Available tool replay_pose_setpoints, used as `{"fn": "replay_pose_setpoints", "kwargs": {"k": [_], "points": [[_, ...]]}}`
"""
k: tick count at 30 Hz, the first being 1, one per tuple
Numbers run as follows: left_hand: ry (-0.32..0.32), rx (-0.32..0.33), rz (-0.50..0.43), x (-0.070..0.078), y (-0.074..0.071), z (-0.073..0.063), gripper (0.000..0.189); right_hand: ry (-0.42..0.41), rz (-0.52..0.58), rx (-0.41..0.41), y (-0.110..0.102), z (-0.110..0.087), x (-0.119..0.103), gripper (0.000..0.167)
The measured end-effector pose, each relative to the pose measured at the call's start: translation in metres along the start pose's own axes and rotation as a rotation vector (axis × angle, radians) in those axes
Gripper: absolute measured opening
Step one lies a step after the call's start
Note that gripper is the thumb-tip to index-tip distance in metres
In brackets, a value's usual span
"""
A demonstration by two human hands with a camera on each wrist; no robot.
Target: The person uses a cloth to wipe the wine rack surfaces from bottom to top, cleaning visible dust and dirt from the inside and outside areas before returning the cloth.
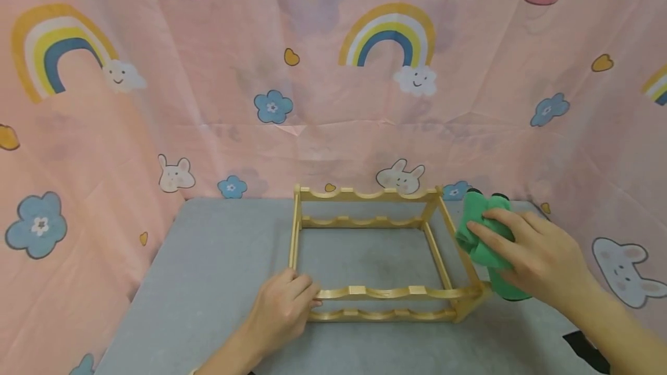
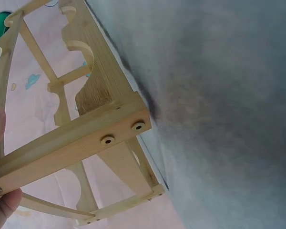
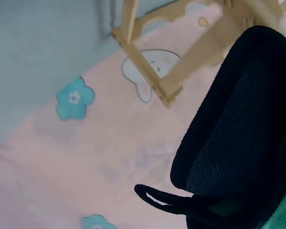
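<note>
A pale wooden rack [image 1: 385, 293] with scalloped rails stands on the grey tabletop. My left hand [image 1: 283, 308] grips its near left upper corner; in the left wrist view a fingertip and thumb lie on either side of the wooden end bar [image 2: 71, 138]. My right hand [image 1: 542, 247] holds a bunched green cloth [image 1: 473, 207] with dark edging at the rack's right end. In the right wrist view the cloth's dark side [image 3: 233, 129] and a black hanging loop [image 3: 155, 196] show, while the right fingers are out of sight. Whether the cloth touches the wood I cannot tell.
A pink curtain [image 1: 208, 74] printed with rainbows, flowers and rabbits hangs behind and at both sides of the grey table [image 1: 224, 247]. Something flat and black [image 1: 586, 352] lies near the lower right, partly behind the right forearm.
</note>
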State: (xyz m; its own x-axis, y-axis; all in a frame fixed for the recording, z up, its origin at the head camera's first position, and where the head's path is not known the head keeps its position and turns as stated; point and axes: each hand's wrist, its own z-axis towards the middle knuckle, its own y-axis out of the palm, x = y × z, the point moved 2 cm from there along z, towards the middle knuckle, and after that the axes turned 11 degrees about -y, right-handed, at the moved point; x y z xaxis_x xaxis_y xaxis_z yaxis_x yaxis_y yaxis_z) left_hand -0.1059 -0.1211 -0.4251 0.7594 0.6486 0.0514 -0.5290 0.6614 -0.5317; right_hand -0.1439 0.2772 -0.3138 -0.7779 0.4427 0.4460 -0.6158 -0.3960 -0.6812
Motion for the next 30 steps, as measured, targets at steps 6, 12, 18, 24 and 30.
{"fn": "replay_pose_setpoints", "kwargs": {"k": [6,12,18,24,30], "points": [[0.016,0.013,-0.004,0.006,-0.007,-0.002,0.037,-0.085,0.041,-0.065,0.002,0.030,0.017,0.051],[-0.002,-0.014,-0.002,0.010,-0.008,-0.009,0.034,-0.172,0.064,-0.075,0.013,0.065,0.027,0.051],[-0.006,-0.022,-0.007,0.009,-0.009,-0.010,0.034,-0.220,0.065,-0.047,0.028,0.094,0.029,0.079],[0.007,-0.026,-0.017,0.008,-0.009,-0.008,0.034,-0.263,0.104,-0.069,0.052,0.113,0.027,0.069],[-0.006,-0.055,-0.034,0.008,-0.011,-0.009,0.031,-0.325,0.162,-0.081,0.083,0.126,0.011,0.063]]}}
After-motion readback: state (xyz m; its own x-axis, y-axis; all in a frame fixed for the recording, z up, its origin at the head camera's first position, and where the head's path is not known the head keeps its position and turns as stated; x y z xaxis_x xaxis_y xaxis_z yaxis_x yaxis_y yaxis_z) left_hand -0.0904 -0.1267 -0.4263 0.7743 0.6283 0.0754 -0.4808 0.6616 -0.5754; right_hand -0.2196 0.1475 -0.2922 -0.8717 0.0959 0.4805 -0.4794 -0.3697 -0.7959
